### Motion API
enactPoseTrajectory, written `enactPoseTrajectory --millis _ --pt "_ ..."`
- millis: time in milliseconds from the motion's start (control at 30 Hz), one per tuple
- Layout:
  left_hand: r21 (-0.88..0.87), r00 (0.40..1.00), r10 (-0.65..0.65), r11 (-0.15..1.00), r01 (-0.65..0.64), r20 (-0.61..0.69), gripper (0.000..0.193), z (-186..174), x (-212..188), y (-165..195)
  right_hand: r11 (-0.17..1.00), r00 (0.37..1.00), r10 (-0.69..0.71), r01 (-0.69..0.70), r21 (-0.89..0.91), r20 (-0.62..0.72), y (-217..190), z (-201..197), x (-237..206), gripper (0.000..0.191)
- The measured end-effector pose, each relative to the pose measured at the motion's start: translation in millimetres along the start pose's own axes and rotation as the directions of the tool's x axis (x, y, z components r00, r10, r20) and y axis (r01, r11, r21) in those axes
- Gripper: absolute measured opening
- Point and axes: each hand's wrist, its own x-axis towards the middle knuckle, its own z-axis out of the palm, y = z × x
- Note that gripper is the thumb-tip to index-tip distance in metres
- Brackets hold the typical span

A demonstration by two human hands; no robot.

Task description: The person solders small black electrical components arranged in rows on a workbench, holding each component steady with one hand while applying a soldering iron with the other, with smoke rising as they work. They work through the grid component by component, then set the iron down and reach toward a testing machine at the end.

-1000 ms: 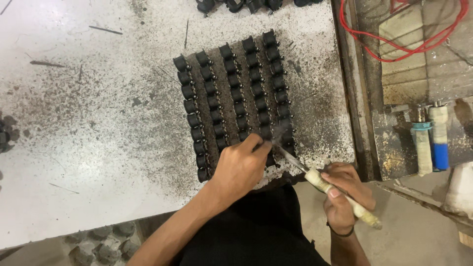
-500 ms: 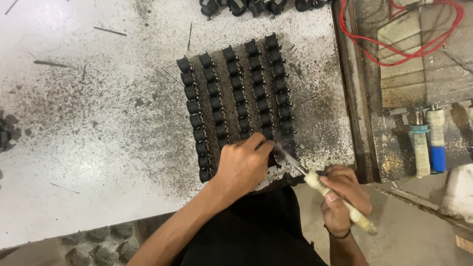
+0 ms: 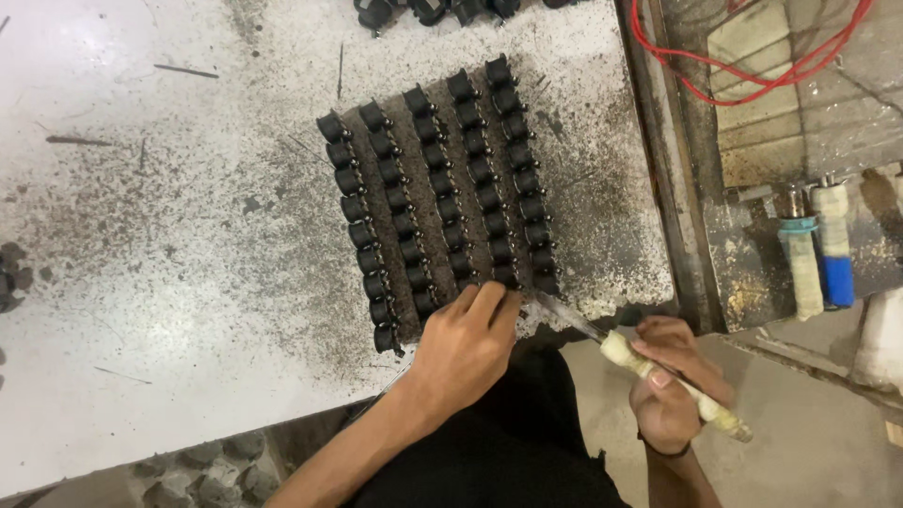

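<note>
Rows of small black moulded parts (image 3: 442,198) lie in five tilted columns on the white, grit-speckled desk (image 3: 141,282), forming a block that runs from about 11 o'clock down to 5 o'clock of the desk's middle. The left hand (image 3: 466,348) rests palm-down on the near end of that block, at its 6 o'clock corner, fingers (image 3: 484,301) together and curled over the last parts of the middle columns, touching them. The right hand (image 3: 673,395) sits off the desk, at 4 o'clock of the left hand, fingers clamped round the pale wrapped handle of a thin-bladed tool (image 3: 658,372). The blade points toward 10 o'clock and its tip reaches the near end of the rightmost column, just beside the left fingertips.

The desk's near edge runs just under the left wrist, sloping from 8 o'clock to 3 o'clock, so the block sits close to that edge. Its right edge stands a little past the rightmost column, with a dark metal rail (image 3: 673,188) along it. Open desk lies wide to the 9 o'clock side of the block, marked only by dark grit and a few thin slivers. More black parts (image 3: 423,11) lie at 12 o'clock by the far edge. Beyond the rail, at 3 o'clock, stand wrapped tool handles (image 3: 818,254), one with blue on it, and a red cable (image 3: 752,80) loops at 1 o'clock.
</note>
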Motion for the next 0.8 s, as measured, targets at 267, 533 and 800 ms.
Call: enactPoseTrajectory --millis 267,533,800 --pt "-0.008 0.997 -0.064 0.998 0.063 -0.046 0.032 2.6 -9.0 -1.6 0.99 0.989 0.137 -0.138 -0.027 -0.052 -6.8 6.4 -18.4 0.036" --pt "-0.064 0.998 -0.05 0.997 0.048 -0.04 0.026 10.3 -8.0 -6.0 0.984 0.984 0.165 -0.159 0.078 -0.066 -2.0 7.3 -26.4 0.034" --pt "-0.144 0.997 -0.079 0.986 0.079 0.009 0.025 7.4 -7.2 -5.4 0.996 0.994 0.093 -0.093 0.016 -0.06 -3.3 15.6 -30.8 0.033"
